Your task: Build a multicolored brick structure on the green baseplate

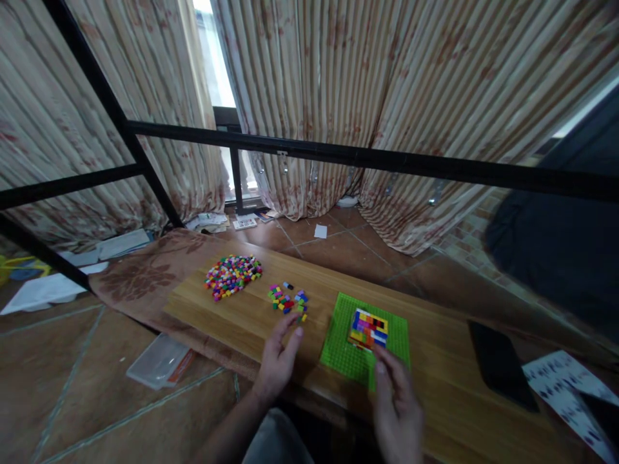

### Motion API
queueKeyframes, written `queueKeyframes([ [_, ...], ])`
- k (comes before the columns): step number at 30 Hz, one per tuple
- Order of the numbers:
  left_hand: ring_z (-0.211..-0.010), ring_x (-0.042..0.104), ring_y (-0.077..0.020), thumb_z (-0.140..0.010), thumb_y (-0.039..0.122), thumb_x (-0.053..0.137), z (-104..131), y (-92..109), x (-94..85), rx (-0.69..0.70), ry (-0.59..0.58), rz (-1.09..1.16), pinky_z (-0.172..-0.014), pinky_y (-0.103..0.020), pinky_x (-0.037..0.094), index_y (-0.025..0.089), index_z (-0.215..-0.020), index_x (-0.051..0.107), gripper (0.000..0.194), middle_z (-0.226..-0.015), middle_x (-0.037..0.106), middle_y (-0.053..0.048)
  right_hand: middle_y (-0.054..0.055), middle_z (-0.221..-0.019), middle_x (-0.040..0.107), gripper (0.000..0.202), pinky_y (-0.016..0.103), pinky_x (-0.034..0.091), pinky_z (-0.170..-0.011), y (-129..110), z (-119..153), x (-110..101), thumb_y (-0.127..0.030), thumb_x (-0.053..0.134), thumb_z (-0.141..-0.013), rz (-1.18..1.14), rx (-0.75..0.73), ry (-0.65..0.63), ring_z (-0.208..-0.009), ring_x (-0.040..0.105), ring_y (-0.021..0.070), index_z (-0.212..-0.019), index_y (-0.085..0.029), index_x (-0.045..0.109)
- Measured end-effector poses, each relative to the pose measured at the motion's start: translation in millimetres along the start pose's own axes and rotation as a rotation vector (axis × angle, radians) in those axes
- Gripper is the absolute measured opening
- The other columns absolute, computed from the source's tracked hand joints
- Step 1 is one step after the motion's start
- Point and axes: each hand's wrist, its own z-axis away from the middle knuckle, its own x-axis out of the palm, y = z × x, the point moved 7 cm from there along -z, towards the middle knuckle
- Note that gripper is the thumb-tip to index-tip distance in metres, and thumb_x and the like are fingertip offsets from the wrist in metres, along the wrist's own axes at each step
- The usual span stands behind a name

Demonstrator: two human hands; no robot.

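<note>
So, squarish multicol. block (369, 327) on grn baseplate (337, 345); can't tell L hand (277, 362), R hand (399, 407) grip.

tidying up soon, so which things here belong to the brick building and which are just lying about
Seemingly in use:
green baseplate
brick build on it
small loose brick group
large brick pile

Apparently lying about:
black flat object
printed sheet
white floor slip
clear plastic box (use unclear)
</note>
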Motion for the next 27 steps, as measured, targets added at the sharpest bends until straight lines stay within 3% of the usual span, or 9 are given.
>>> queueKeyframes([
  [4, -0.102, 0.062, -0.0241, -0.086, 0.04, 0.055, -25.0, -12.8, -69.9, 0.048, 0.208, -0.275, -0.094, -0.042, 0.048, 0.017, -0.113, 0.061, 0.036, -0.109, 0.067, -0.011, 0.006, -0.116, 0.065, 0.026, 0.033, 0.046, -0.094, -36.2, 20.6, 60.6, -0.032, 0.049, -0.091, 0.051, -0.24, -0.314, -0.109, 0.06, 0.0188, -0.11, -0.024, 0.065],
  [7, -0.106, 0.06, -0.0259, -0.085, 0.031, 0.054, -43.4, -15.8, -96.8, 0.128, 0.266, -0.497, -0.095, -0.045, 0.048, 0.015, -0.111, 0.06, 0.031, -0.111, 0.065, -0.013, 0.008, -0.111, 0.065, 0.025, 0.034, 0.048, -0.092, -45.3, 13.3, 95.2, -0.025, 0.047, -0.091, 0.111, -0.303, -0.366, -0.104, 0.06, 0.0195, -0.109, -0.021, 0.064],
  [9, -0.11, 0.058, -0.0264, -0.084, 0.025, 0.051, -51.5, -17.0, -99.4, 0.189, 0.25, -0.586, -0.098, -0.045, 0.046, 0.014, -0.11, 0.06, 0.029, -0.114, 0.063, -0.014, 0.009, -0.109, 0.065, 0.025, 0.036, 0.048, -0.091, -46.0, -1.4, 112.3, -0.02, 0.046, -0.089, 0.17, -0.31, -0.364, -0.103, 0.06, 0.0206, -0.108, -0.019, 0.063],
  [14, -0.109, 0.056, -0.0274, -0.085, 0.019, 0.048, -55.8, -25.0, -84.0, 0.206, 0.167, -0.743, -0.096, -0.045, 0.048, 0.017, -0.111, 0.06, 0.029, -0.117, 0.061, -0.012, 0.009, -0.101, 0.063, 0.03, 0.034, 0.047, -0.088, -40.9, -37.8, 143.6, -0.01, 0.044, -0.085, 0.339, -0.312, -0.381, -0.095, 0.06, 0.0211, -0.107, -0.018, 0.064],
  [19, -0.109, 0.055, -0.0278, -0.087, 0.022, 0.047, -53.6, -25.3, -77.4, 0.214, 0.135, -0.83, -0.096, -0.045, 0.047, 0.018, -0.108, 0.061, 0.026, -0.119, 0.06, -0.011, 0.006, -0.096, 0.062, 0.027, 0.029, 0.045, -0.083, -33.1, -45.7, 166.3, -0.009, 0.046, -0.085, 0.387, -0.356, -0.476, -0.09, 0.061, 0.018, -0.097, -0.022, 0.067],
  [23, -0.109, 0.055, -0.0272, -0.087, 0.022, 0.047, -54.0, -22.9, -76.8, 0.226, 0.123, -0.85, -0.096, -0.043, 0.046, 0.019, -0.103, 0.063, 0.023, -0.117, 0.061, -0.01, 0.004, -0.09, 0.061, 0.021, 0.027, 0.044, -0.08, -29.3, -43.1, 168.1, -0.012, 0.047, -0.087, 0.386, -0.338, -0.463, -0.086, 0.06, 0.017, -0.087, -0.022, 0.065],
  [27, -0.109, 0.055, -0.027, -0.088, 0.023, 0.047, -54.5, -21.7, -75.9, 0.218, 0.131, -0.861, -0.096, -0.043, 0.046, 0.018, -0.101, 0.063, 0.022, -0.117, 0.062, -0.01, 0.004, -0.086, 0.062, 0.018, 0.028, 0.045, -0.077, -30.7, -33.0, 154.9, -0.016, 0.046, -0.089, 0.326, -0.305, -0.429, -0.083, 0.06, 0.0169, -0.085, -0.021, 0.063],
])
